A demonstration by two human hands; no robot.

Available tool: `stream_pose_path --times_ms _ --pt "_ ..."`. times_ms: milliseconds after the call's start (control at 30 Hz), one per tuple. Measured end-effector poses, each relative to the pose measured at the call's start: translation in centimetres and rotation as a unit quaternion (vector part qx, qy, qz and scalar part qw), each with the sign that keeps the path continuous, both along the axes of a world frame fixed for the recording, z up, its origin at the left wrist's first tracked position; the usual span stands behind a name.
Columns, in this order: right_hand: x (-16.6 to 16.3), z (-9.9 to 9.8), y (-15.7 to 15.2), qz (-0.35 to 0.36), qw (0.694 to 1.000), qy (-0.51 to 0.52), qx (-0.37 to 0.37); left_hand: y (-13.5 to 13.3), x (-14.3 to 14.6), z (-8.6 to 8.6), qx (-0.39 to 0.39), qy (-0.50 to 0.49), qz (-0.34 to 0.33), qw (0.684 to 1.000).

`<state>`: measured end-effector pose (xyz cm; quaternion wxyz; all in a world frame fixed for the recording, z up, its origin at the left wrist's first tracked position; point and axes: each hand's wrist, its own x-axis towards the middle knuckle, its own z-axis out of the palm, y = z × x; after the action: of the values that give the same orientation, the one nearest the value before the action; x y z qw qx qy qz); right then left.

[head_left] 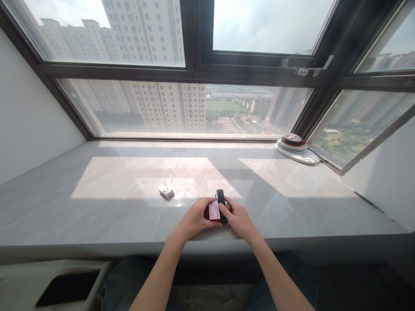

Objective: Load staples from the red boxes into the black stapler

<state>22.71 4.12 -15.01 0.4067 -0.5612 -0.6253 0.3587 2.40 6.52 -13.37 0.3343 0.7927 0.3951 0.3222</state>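
Note:
Both of my hands meet over the front part of a grey window ledge (97, 216). My left hand (196, 218) grips a small pink and white box (214, 211) with its fingers curled round it. My right hand (238, 218) is closed on a small black stapler-like device (221, 203), which stands up beside the box and touches it. A second small white and red box (166, 190) lies on the ledge, a little to the left of and beyond my hands.
A stack of round plates (293, 144) sits at the far right corner of the ledge by the window. Large windows run along the back, showing tall buildings. White walls close in both sides. A pale surface with a dark opening (65, 287) lies below left.

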Motion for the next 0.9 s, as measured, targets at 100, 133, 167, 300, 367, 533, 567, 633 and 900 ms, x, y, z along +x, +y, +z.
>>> stream_pose_path --times_ms 100,133,167,300,367,533,567,633,900 --pt "0.2 0.0 -0.2 -0.021 0.997 0.048 -0.049 -0.1 -0.3 0.4 0.023 0.018 -0.008 1.0" --pt "0.3 0.0 -0.4 -0.035 0.996 0.061 -0.061 -0.1 -0.7 0.5 0.037 0.023 0.005 0.999" --pt "0.5 0.0 -0.7 -0.049 0.994 0.067 -0.064 0.1 -1.5 0.6 0.053 0.025 0.036 0.998" --pt "0.8 0.2 -2.1 -0.084 0.996 0.036 -0.022 2.0 -7.0 0.3 0.108 0.05 0.35 0.929" --pt "0.7 0.3 -2.5 -0.077 0.997 0.008 -0.023 3.5 -9.9 -0.1 0.072 0.094 0.477 0.871" --pt "0.4 1.1 -2.0 -0.019 0.996 -0.018 -0.08 6.2 -10.5 -1.5 0.001 0.187 0.379 0.906" --pt "0.3 1.4 -1.9 -0.005 0.997 -0.018 -0.079 6.4 -9.4 -1.7 0.013 0.188 0.355 0.915" --pt "0.0 2.0 -1.7 0.02 0.998 -0.022 -0.064 6.5 -6.5 -1.9 0.033 0.186 0.31 0.932" --pt "-0.7 2.4 -1.7 0.047 0.993 -0.105 -0.012 4.1 0.2 -1.8 0.067 0.18 0.19 0.963"
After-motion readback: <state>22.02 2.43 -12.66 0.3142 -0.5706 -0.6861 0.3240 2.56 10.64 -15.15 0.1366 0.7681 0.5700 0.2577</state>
